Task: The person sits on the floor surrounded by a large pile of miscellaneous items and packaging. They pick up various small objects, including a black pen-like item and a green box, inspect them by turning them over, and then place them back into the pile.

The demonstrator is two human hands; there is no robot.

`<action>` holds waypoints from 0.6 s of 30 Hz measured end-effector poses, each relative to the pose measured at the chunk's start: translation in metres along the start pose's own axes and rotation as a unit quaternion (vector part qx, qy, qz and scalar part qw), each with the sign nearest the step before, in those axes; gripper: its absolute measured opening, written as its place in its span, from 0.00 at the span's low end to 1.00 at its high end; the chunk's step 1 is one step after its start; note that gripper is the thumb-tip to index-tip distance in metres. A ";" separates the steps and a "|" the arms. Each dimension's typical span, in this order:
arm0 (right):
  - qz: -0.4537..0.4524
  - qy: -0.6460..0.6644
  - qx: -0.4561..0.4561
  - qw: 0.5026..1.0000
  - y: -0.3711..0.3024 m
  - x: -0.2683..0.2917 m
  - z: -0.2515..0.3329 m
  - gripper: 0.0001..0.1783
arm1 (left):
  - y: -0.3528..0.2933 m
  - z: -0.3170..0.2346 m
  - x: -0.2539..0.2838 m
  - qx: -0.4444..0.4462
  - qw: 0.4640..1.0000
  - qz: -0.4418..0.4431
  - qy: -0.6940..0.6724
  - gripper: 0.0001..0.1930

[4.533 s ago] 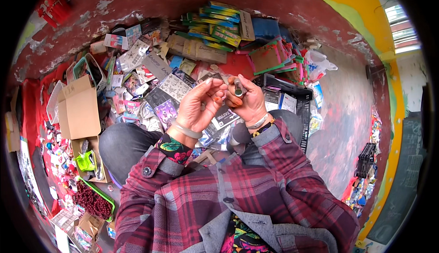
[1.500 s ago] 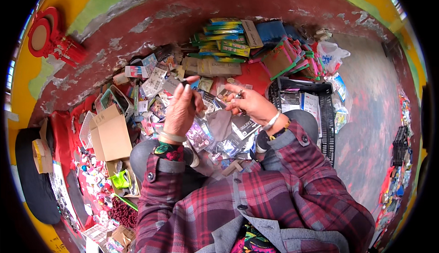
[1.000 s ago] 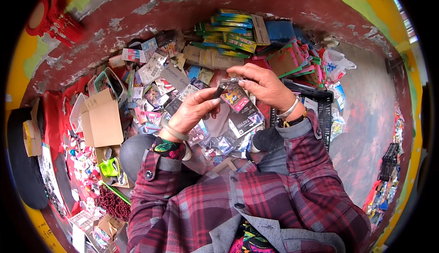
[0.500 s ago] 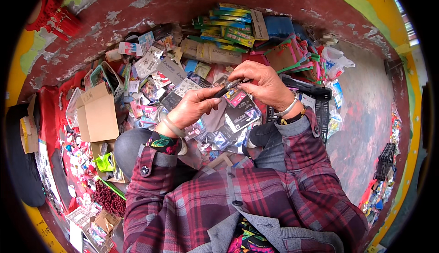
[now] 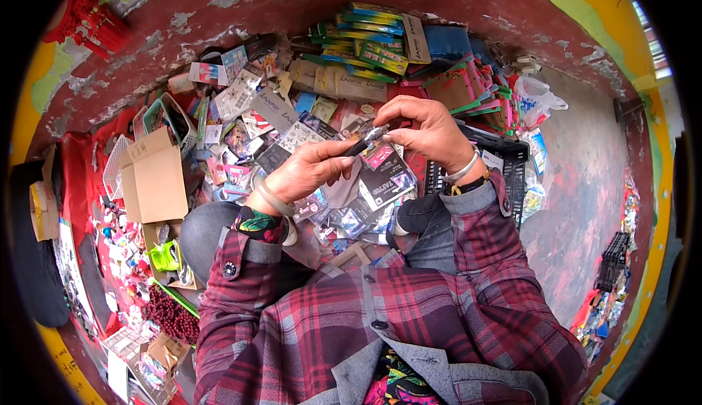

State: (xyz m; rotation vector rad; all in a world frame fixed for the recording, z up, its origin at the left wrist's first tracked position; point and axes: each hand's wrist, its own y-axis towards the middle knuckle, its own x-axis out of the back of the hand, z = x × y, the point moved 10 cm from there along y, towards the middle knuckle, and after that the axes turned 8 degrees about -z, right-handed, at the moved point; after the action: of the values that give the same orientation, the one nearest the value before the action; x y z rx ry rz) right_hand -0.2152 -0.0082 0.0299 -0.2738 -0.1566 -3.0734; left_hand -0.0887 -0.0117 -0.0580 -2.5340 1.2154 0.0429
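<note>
In front of me, above the heap of packets, my left hand (image 5: 311, 172) grips a thin dark piece (image 5: 357, 147) between thumb and fingers. A shiny, crumpled-looking end (image 5: 376, 134) sticks out of it toward the right. My right hand (image 5: 431, 133) is bent over that end, thumb and fingertips pinched at it. What exactly the piece is, I cannot make out. Beneath the hands lie flat black packets (image 5: 384, 180) with pale and pink printing, and a grey card (image 5: 275, 110) rests farther left.
A stack of yellow and green boxes (image 5: 384, 57) is at the back, beside pink and green-edged boards (image 5: 457, 87). A black plastic crate (image 5: 515, 150) sits right of my hands. On the left are an open cardboard box (image 5: 155, 185) and a white-green basket (image 5: 175, 125).
My right hand has shifted slightly right and its fingers have curled a little. More of the shiny end shows between the hands. My left hand stays about where it was.
</note>
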 end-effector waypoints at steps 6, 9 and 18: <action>0.013 -0.024 0.008 1.000 -0.001 0.000 0.002 0.10 | -0.003 -0.002 -0.003 -0.004 1.000 0.010 0.002 0.19; 0.010 -0.033 0.021 0.999 -0.002 0.001 0.010 0.10 | -0.003 -0.004 -0.003 0.005 0.999 0.013 -0.035 0.19; 0.006 -0.031 0.067 0.997 -0.003 -0.003 0.021 0.10 | 0.000 -0.019 0.003 -0.107 0.994 -0.029 -0.019 0.15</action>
State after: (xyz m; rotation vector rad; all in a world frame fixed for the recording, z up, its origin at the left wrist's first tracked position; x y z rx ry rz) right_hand -0.2083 -0.0028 0.0493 -0.3620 -0.3606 -3.0270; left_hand -0.0890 -0.0192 -0.0407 -2.7356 1.1787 0.2179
